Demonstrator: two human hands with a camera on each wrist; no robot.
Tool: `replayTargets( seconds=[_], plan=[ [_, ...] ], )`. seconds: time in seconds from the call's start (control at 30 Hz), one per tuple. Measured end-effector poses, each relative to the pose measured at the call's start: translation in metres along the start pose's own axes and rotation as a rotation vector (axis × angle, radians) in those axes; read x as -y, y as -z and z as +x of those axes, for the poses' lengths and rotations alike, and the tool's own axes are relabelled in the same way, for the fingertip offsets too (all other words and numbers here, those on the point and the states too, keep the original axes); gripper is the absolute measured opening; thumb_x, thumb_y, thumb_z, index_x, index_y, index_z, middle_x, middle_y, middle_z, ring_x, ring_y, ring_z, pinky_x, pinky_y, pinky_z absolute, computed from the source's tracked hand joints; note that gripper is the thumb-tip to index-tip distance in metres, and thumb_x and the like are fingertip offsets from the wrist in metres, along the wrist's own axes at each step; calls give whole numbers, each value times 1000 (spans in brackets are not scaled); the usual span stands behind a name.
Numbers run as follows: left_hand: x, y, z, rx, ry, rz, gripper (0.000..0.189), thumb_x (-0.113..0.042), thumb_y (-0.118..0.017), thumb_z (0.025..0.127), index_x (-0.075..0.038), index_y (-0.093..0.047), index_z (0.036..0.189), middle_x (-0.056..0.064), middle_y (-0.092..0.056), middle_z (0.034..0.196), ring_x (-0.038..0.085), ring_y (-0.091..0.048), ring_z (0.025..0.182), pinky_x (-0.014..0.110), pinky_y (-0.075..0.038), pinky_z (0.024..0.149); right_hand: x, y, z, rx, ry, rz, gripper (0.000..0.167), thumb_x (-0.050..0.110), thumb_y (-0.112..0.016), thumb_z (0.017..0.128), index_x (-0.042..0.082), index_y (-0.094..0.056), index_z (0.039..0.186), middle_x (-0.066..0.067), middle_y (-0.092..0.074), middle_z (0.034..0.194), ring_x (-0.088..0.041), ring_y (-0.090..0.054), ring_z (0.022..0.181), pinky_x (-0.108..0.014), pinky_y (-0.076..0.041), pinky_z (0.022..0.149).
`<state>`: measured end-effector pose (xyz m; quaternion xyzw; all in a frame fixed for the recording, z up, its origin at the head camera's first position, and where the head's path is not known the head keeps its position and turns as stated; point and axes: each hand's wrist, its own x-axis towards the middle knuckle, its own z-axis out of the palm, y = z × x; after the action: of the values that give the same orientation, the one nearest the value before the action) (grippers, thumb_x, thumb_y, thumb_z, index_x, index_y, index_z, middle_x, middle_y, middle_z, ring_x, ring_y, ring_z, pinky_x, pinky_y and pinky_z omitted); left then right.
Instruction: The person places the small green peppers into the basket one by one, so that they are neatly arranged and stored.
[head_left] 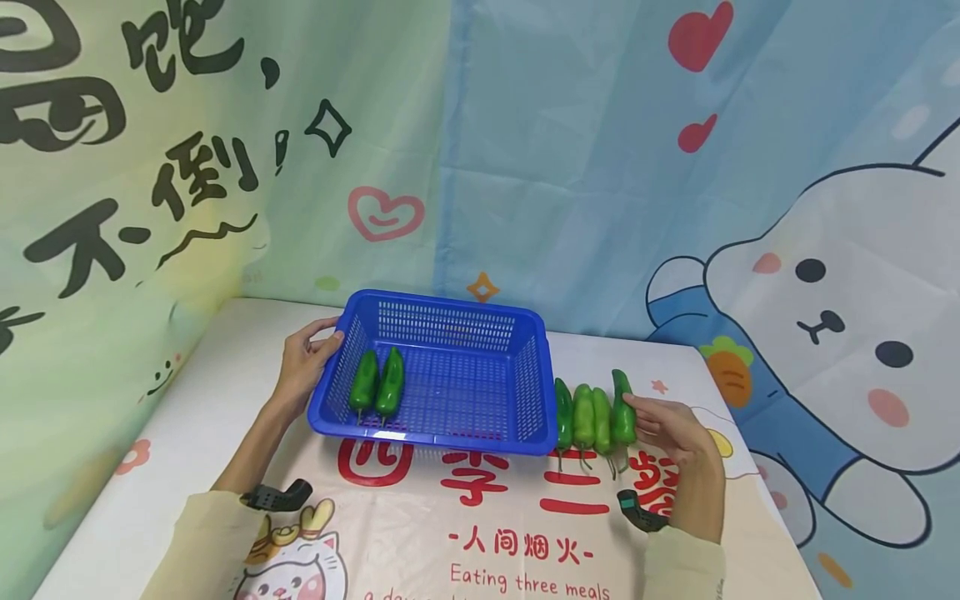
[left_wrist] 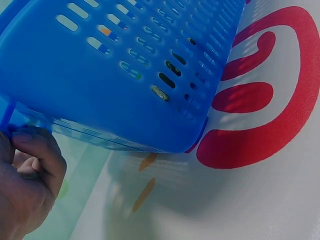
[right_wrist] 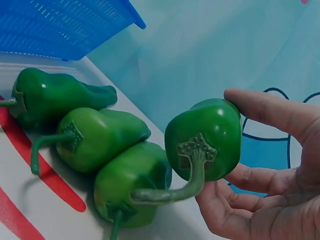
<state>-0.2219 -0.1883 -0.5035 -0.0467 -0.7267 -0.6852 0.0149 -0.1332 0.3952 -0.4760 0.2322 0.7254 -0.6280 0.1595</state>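
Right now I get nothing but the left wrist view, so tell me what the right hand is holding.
Observer: The right hand holds one green pepper at its fingertips.
Operator: Now report what lies closest to that hand.
Observer: Three more green peppers lie side by side on the printed cloth, between the hand and the blue basket.
Operator: Count what is inside the basket; I catch only scraps of green through the slots.
Observer: Two green peppers lie in it, next to each other toward the end that the left hand grips.
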Motion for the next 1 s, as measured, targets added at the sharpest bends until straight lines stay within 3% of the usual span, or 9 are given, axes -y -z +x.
replayTargets(
  seconds=[0.2,0.33,0.4,0.47,0.57,0.63,0.73,0.87,1.0],
  plan=[
    [-1,0,0,1,9,-6,51,-24,-60,114,5,-52,155,8,-84,102,10,-82,80,24,-68,69,7,-7,-2,-4,9,14,52,44,-76,103,3,-69,135,9,-74,100,-7,-72,96,-21,-65,86],
    [-1,0,0,2,12,-5,51,-24,-60,114,5,-52,156,7,-84,102,9,-82,81,25,-68,69,12,-11,-6,2,13,53,33,41,-76,103,12,-76,119,9,-74,99,-7,-72,96,-20,-64,87],
    [-2,-1,0,1,13,-3,51,-24,-60,114,5,-52,156,7,-84,103,9,-82,81,24,-68,69,14,-14,-7,6,16,71,32,40,-76,104,12,-76,119,10,-75,99,-6,-73,96,-20,-64,87],
    [-2,-1,0,0,13,1,51,-24,-60,114,5,-52,156,10,-84,104,9,-82,81,24,-68,69,16,-16,-8,7,21,87,45,39,-75,104,5,-70,133,10,-75,99,-5,-74,96,-20,-63,86],
    [-2,-2,0,0,13,9,51,-24,-59,114,5,-52,156,14,-84,107,9,-82,81,24,-68,70,19,-19,-9,3,33,103,80,39,-73,106,-2,-36,164,11,-75,97,-4,-75,94,-19,-64,85],
    [-3,-2,0,0,14,11,51,-24,-59,114,5,-52,156,14,-83,107,8,-81,81,24,-68,69,20,-20,-10,-1,40,105,91,39,-72,106,-2,-23,169,13,-75,96,-3,-75,93,-19,-64,85],
    [-3,-2,0,-1,17,6,51,-23,-60,114,5,-52,156,9,-84,102,8,-81,78,24,-67,68,23,-22,-11,-15,47,98,83,42,-74,105,1,-32,164,13,-74,96,-2,-74,93,-19,-64,86],
    [-3,-1,0,1,19,-17,51,-22,-60,114,5,-52,156,-3,-83,94,7,-80,76,23,-67,66,28,-25,-13,-18,46,96,58,45,-75,103,8,-49,139,13,-73,97,-3,-73,95,-19,-64,86],
    [-2,-1,-1,4,16,-27,51,-21,-60,114,6,-51,156,-9,-83,91,7,-80,76,23,-66,65,33,-29,-13,11,60,94,56,45,-74,104,8,-52,140,14,-75,98,-3,-73,98,-19,-62,88]
  ],
)
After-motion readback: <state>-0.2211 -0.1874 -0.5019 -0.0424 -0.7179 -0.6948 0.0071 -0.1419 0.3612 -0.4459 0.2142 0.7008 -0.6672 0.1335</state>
